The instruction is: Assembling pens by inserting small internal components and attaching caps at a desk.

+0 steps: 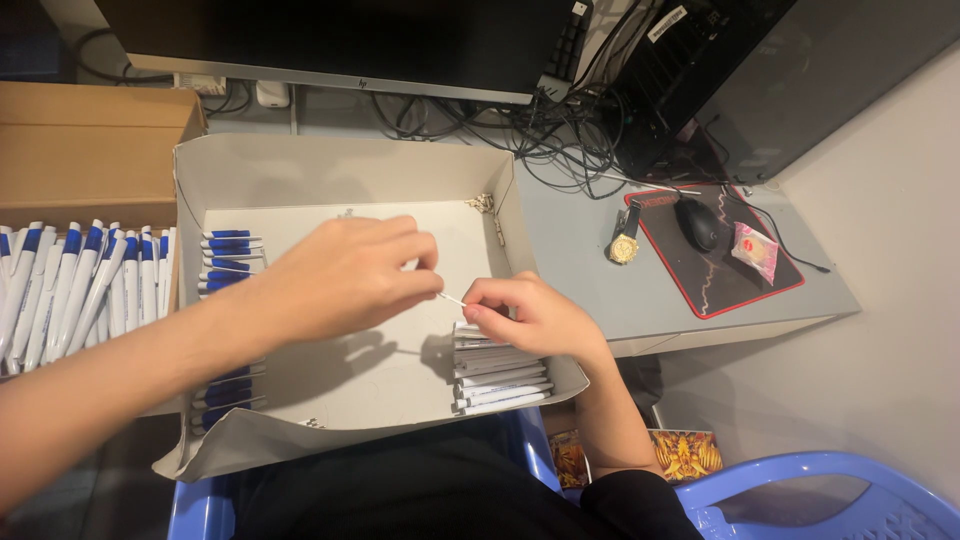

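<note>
My left hand [345, 275] and my right hand [525, 315] meet over a shallow white cardboard box [340, 170]. Between their fingertips they pinch a thin white pen part [451, 299]; which hand bears it I cannot tell. Under my right hand lies a stack of white pen barrels [495, 375] in the box's near right corner. Along the box's left wall lie blue-and-white pens [230, 255], partly hidden by my left forearm.
A brown carton [90, 150] at left holds several blue-capped white pens [80, 285]. Behind the box are a monitor [340, 40] and tangled cables [540, 130]. A wristwatch [624, 240], black mouse [697, 222] and mouse pad [720, 275] lie right. Blue plastic chairs [830, 495] stand below.
</note>
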